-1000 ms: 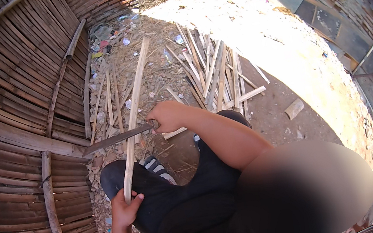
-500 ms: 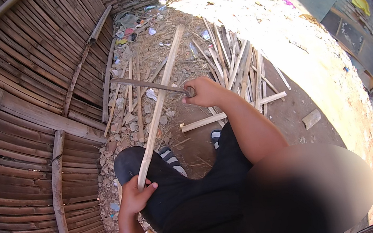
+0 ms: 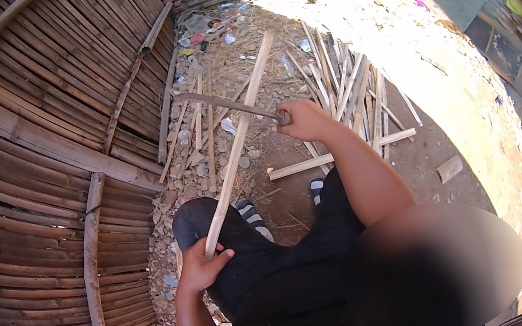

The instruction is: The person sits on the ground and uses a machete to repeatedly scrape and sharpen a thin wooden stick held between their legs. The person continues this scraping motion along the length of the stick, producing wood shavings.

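Observation:
My left hand [image 3: 203, 266] is closed around the near end of a long pale bamboo strip [image 3: 232, 160], beside my left knee. The strip slants up and away from me, its far end over the littered ground. In my right hand [image 3: 306, 120] is the handle of a long dark-bladed machete [image 3: 220, 102]. Its blade lies across the upper half of the strip, pointing left. Whether the edge bites into the strip I cannot tell.
A heap of loose bamboo strips [image 3: 358, 92] lies ahead to the right, with one strip [image 3: 340, 154] crosswise in front. A short bamboo piece [image 3: 450, 169] rests farther right. A bamboo slat wall [image 3: 28, 216] closes off the left; rubble [image 3: 159, 244] lines its foot.
The machete has shifted slightly toward the strip's far end. My left hand keeps its hold on the strip. The whole view has swung a little, so things appear farther right.

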`<state>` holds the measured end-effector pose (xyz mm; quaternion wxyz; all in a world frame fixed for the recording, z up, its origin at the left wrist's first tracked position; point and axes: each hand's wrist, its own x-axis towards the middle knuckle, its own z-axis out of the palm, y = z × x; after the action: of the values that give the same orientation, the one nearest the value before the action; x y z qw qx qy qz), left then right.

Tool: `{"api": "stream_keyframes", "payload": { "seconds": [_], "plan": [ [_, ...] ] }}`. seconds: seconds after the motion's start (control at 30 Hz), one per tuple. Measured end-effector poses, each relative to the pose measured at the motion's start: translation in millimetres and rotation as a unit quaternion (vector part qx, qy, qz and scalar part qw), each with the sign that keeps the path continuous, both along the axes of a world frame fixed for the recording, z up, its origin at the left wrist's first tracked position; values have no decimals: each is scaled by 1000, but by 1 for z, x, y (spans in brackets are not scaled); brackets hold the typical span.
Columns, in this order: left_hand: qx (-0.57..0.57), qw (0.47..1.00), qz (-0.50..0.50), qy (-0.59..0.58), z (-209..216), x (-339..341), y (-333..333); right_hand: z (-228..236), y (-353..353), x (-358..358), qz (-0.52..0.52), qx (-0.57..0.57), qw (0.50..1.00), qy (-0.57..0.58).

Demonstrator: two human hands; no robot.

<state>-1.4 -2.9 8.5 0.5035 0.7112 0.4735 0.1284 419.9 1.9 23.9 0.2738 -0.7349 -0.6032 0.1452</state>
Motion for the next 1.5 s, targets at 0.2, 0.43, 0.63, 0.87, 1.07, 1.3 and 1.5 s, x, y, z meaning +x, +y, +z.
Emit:
{"api": "stream_keyframes", "payload": {
  "seconds": [0.2,0.43,0.63,0.87,1.07,1.3,1.5],
  "plan": [
    [5,1000,-6,6,1,-1,0,15,-8,2,-15,-11,1000,11],
    [-1,1000,3,6,0,-2,0,-1,-3,-48,198,-47,977,-69],
    [16,999,-16,24,4,-2,0,4,-4,-43,203,-53,975,-70],
    [19,999,-17,23,2,-1,2,22,-6,3,-38,-64,996,39],
    [15,1000,-10,18,1,0,0,-4,-2,-28,143,-22,988,-48],
    [91,994,-23,50,-1,0,-3,9,-4,-59,246,-90,962,-78],
    [95,993,-23,69,9,8,-5,11,-2,5,-10,-51,999,17]
  ]
}}
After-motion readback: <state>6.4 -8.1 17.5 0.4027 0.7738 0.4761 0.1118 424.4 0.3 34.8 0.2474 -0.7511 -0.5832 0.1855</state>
